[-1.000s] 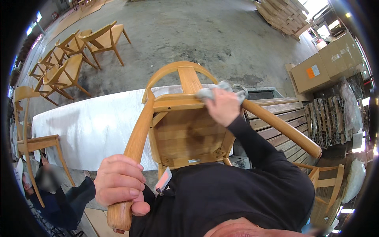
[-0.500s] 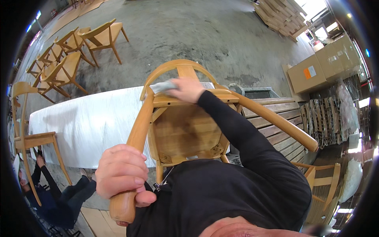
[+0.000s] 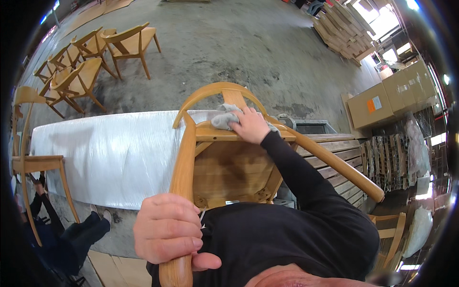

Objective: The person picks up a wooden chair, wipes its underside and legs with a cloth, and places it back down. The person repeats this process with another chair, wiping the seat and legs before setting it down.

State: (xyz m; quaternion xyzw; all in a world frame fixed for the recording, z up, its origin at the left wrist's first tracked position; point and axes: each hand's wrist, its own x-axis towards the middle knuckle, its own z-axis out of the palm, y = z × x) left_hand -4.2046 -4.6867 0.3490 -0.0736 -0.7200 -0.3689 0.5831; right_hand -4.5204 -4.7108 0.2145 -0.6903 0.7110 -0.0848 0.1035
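A light wooden chair [image 3: 224,179] is tipped in front of me, its seat underside facing me and its curved backrest [image 3: 206,91] away from me. My left hand [image 3: 168,233] is wrapped round one chair leg near its end. With my right hand [image 3: 249,125] I press a grey cloth [image 3: 224,118] against the seat edge at the foot of the back splat. The other leg [image 3: 342,160] on this side juts out to the right, untouched. Beneath the backrest lies a long table-like surface [image 3: 103,155] covered in clear plastic wrap.
Several wooden chairs [image 3: 86,79] stand at the far left. Another chair [image 3: 38,162] is at the left edge, where a person [image 3: 71,239] is working. Slatted wood [image 3: 330,148] lies to the right, with cardboard boxes [image 3: 392,98] beyond. Stacked boards [image 3: 342,33] stand at the back.
My right hand has slid the cloth to the right along the seat edge. The chair has shifted slightly right and toward me, my left hand moving with its leg.
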